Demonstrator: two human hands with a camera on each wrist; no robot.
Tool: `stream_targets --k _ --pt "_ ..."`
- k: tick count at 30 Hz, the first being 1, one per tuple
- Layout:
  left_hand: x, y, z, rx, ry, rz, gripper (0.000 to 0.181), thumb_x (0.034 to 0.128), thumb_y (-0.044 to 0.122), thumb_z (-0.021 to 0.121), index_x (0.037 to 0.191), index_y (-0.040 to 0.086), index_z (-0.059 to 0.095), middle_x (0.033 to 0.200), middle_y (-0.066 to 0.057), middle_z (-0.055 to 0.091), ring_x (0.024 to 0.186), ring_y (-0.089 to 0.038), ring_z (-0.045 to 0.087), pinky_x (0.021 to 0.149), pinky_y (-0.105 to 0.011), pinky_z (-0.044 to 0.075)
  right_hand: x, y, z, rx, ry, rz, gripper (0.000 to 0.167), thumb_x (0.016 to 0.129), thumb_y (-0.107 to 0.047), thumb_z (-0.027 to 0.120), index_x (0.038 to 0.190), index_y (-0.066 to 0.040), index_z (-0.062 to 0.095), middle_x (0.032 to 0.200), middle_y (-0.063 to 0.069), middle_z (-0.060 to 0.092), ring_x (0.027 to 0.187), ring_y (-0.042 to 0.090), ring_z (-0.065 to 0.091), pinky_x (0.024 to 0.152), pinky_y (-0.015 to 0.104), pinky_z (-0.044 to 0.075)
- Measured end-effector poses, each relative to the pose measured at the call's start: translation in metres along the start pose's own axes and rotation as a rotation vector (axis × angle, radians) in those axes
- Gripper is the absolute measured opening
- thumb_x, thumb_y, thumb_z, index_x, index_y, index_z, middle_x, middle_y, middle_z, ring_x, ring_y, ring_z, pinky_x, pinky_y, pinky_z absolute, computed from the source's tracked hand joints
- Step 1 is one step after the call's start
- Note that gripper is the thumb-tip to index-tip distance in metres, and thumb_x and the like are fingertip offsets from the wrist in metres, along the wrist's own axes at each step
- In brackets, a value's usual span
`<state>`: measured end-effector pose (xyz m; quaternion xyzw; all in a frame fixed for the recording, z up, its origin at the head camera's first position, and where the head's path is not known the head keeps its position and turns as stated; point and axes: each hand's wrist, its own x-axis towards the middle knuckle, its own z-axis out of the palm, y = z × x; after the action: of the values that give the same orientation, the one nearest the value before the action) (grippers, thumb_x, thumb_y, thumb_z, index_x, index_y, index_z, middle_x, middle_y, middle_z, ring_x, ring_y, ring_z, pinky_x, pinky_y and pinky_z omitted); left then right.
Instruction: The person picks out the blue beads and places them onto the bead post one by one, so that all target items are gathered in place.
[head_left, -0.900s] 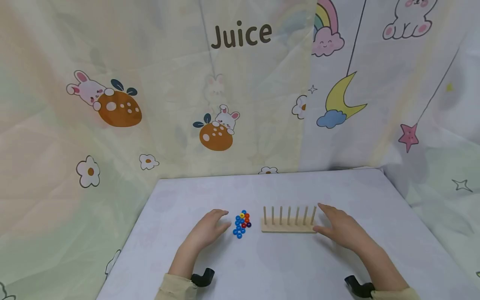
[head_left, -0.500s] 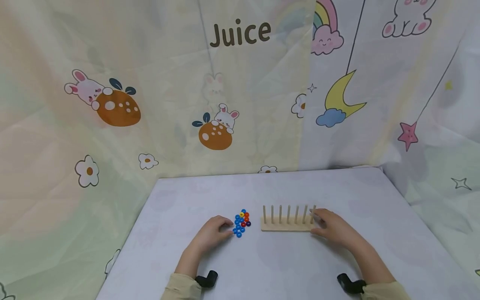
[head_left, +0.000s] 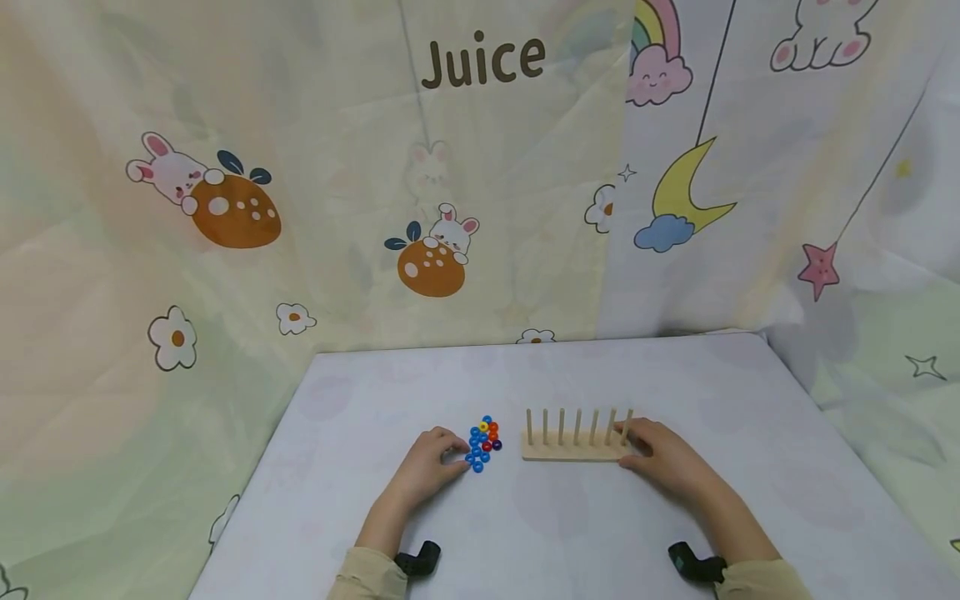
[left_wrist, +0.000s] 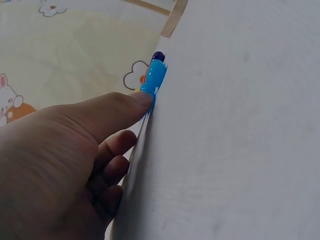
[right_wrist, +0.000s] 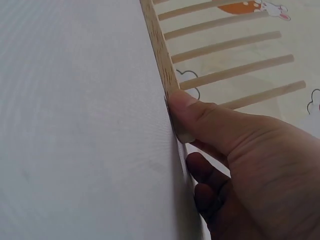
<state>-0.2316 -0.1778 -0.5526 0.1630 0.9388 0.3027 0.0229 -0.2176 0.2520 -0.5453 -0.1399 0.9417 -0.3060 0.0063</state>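
A cluster of small beads (head_left: 475, 442), mostly blue with some red, orange, yellow and dark purple ones, lies on the table. At its left edge is my left hand (head_left: 426, 467), thumb and index finger curved with a gap between them. In the left wrist view the thumb tip touches or overlaps the blue beads (left_wrist: 156, 74); whether a bead is pinched is hidden. To the right stands a wooden peg board (head_left: 570, 455) with several upright pegs. My right hand (head_left: 666, 457) grips its right end, thumb on the front edge (right_wrist: 161, 50), fingers behind.
A pale cloth covers the table (head_left: 555, 533). Behind it hangs a printed curtain (head_left: 345, 183) with cartoon rabbits and the word Juice. Black wrist straps (head_left: 420, 560) sit at both cuffs.
My left hand has moved right, up to the beads, its fingers coming closer together. My right hand has moved left and closed on the end of the peg board. Beads and board stay put.
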Motion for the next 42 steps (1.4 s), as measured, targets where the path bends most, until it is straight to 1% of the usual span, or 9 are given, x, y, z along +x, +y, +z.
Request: stream_targets --k 5,13,17,21,23,28,34,38,42 --pt "-0.001 0.001 0.004 0.023 0.018 -0.020 0.019 0.0857 0.034 0.076 0.103 0.029 0.072 0.113 0.006 0.061 0.110 -0.018 0.055 0.097 -0.044 0.046 -0.002 0.004 0.004 -0.003 0.023 -0.025 0.048 0.087 -0.034 0.074 0.130 -0.017 0.062 0.135 0.010 0.062 0.129 0.039 0.052 0.105 0.059 0.039" --pt "-0.001 0.000 0.006 0.041 0.046 -0.024 0.018 0.0860 0.035 0.076 0.102 0.029 0.072 0.112 0.007 0.062 0.111 -0.019 0.056 0.098 -0.044 0.046 -0.001 0.011 0.006 -0.006 0.057 -0.048 0.050 0.087 -0.040 0.073 0.131 -0.018 0.064 0.134 0.010 0.063 0.127 0.039 0.053 0.104 0.060 0.040" --pt "-0.001 0.000 0.003 0.015 0.041 -0.016 0.017 0.0870 0.035 0.075 0.102 0.029 0.071 0.112 0.007 0.063 0.109 -0.018 0.056 0.097 -0.044 0.047 -0.001 0.011 0.008 0.004 0.062 -0.057 0.050 0.087 -0.041 0.072 0.131 -0.019 0.064 0.135 0.011 0.062 0.128 0.040 0.053 0.104 0.061 0.039" --pt "0.001 0.001 -0.006 -0.019 0.018 -0.016 0.017 0.0886 0.034 0.074 0.104 0.027 0.071 0.112 0.005 0.063 0.106 -0.016 0.057 0.094 -0.043 0.048 0.000 0.011 0.010 0.016 0.067 -0.066 0.050 0.087 -0.040 0.073 0.132 -0.019 0.063 0.136 0.012 0.061 0.128 0.041 0.052 0.103 0.062 0.038" --pt "0.003 0.002 -0.011 -0.027 0.004 -0.030 0.018 0.0892 0.034 0.073 0.105 0.027 0.070 0.113 0.006 0.063 0.105 -0.015 0.057 0.094 -0.042 0.049 0.000 0.012 0.011 0.019 0.068 -0.062 0.050 0.087 -0.039 0.073 0.131 -0.019 0.064 0.137 0.012 0.061 0.129 0.041 0.052 0.104 0.062 0.038" --pt "0.010 0.013 -0.025 -0.040 -0.016 -0.042 0.020 0.0911 0.035 0.071 0.109 0.026 0.069 0.114 0.007 0.063 0.105 -0.015 0.058 0.092 -0.040 0.051 -0.001 0.013 0.011 0.012 0.065 -0.048 0.051 0.087 -0.041 0.073 0.132 -0.019 0.063 0.137 0.012 0.061 0.129 0.042 0.052 0.104 0.062 0.038" --pt "0.021 0.033 -0.042 -0.053 -0.025 -0.005 0.022 0.0928 0.036 0.069 0.112 0.026 0.068 0.108 0.010 0.065 0.099 -0.014 0.059 0.085 -0.033 0.052 -0.002 0.014 0.009 0.005 0.063 -0.036 0.052 0.088 -0.042 0.072 0.133 -0.018 0.063 0.137 0.014 0.060 0.129 0.043 0.051 0.104 0.064 0.037" --pt "0.028 0.045 -0.047 -0.054 -0.019 0.027 0.022 0.0933 0.033 0.069 0.114 0.026 0.068 0.100 0.012 0.064 0.091 -0.011 0.057 0.077 -0.027 0.051 -0.002 0.015 0.009 0.002 0.067 -0.043 0.051 0.088 -0.041 0.072 0.133 -0.018 0.063 0.137 0.014 0.060 0.129 0.043 0.050 0.104 0.063 0.037" --pt "0.034 0.055 -0.047 -0.071 -0.008 0.053 0.021 0.0937 0.031 0.069 0.114 0.027 0.067 0.095 0.012 0.063 0.088 -0.011 0.056 0.072 -0.024 0.051 -0.002 0.015 0.008 0.000 0.069 -0.042 0.051 0.088 -0.041 0.072 0.133 -0.018 0.062 0.138 0.014 0.059 0.130 0.043 0.049 0.105 0.063 0.037"
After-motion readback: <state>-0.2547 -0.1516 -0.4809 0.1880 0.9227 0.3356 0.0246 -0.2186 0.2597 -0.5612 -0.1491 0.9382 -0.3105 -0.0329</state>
